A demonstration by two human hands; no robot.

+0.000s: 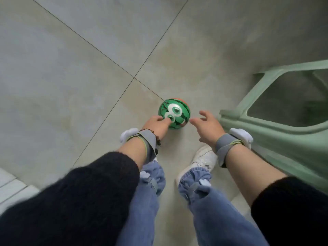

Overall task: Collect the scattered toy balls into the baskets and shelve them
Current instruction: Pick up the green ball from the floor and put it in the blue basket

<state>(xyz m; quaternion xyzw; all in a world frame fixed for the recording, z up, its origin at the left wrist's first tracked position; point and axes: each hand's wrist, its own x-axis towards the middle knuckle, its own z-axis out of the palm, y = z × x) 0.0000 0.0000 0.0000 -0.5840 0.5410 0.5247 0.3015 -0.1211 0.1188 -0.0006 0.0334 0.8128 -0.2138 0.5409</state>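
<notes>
The green toy ball (174, 110), striped like a watermelon with two cartoon eyes and a strip of red along its far edge, sits on the grey tiled floor (88, 59), a little right of centre and just near of the spot where the grout lines (134, 77) cross. The left hand (156, 124) rests on its near-left side, with one finger laid out across the printed face. Its other fingers are bent against the ball's side, and I cannot tell whether they grip it or only lean there. The right hand (208, 127) is just right of the ball, fingers spread and loosely extended, holding nothing. Its fingertips are close to the ball's right side, but whether they touch it is unclear.

Each wrist wears a grey strap (226, 142) with a white device on it, and the left wrist also has a beaded bracelet (157, 137). Dark sleeves (79, 201) are pushed up both forearms. Near of the hands are blue jeans (221, 210) gathered at the ankles and a white shoe (202, 158) on the floor below the right wrist.

To the right stands a pale green plastic frame (266, 135) with an open panel through which the floor shows. Its near-left corner is just beside the right hand. At the near left corner of the view lies a white slatted surface (10, 187).
</notes>
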